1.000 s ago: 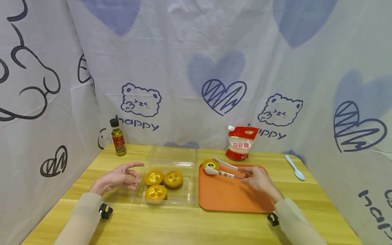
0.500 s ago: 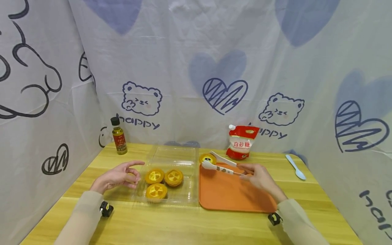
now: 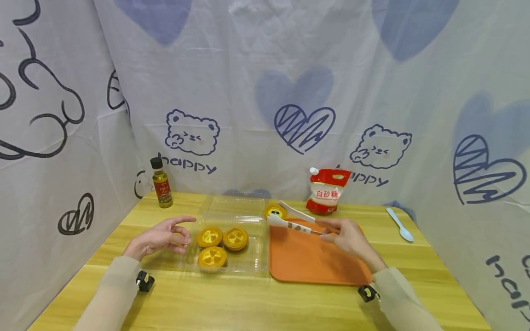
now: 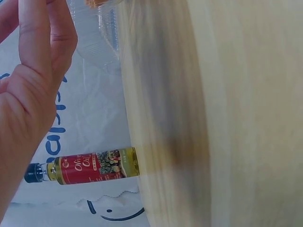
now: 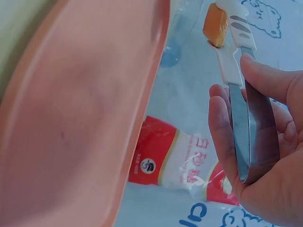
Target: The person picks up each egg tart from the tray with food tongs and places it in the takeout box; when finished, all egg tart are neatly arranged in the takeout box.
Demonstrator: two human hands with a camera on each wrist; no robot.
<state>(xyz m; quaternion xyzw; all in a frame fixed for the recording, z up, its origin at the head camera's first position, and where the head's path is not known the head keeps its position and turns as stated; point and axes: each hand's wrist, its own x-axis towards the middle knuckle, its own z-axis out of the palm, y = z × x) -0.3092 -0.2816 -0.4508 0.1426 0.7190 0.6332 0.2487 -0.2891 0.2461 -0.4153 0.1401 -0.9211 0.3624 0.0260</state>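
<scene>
My right hand [image 3: 347,238] grips metal tongs [image 5: 255,127] with white paw-like tips, as the right wrist view also shows. Between those tips is an egg tart [image 3: 275,212], held above the far left corner of the orange tray [image 3: 314,262]. To the left stands a clear plastic box [image 3: 256,257], its lid folded back, with three egg tarts [image 3: 212,257] grouped in its left part. My left hand [image 3: 162,236] is at the box's left edge, fingers loosely bent and holding nothing; whether it touches the box I cannot tell.
An olive oil bottle [image 3: 162,186] stands at the back left of the table. A red and white sugar pouch [image 3: 327,192] stands behind the tray. A pale blue spoon [image 3: 400,225] lies at the right. Printed curtains close off the back and sides.
My right hand has moved the tongs and the tart left and slightly away, from over the tray to its far left corner by the box. The left hand stays put.
</scene>
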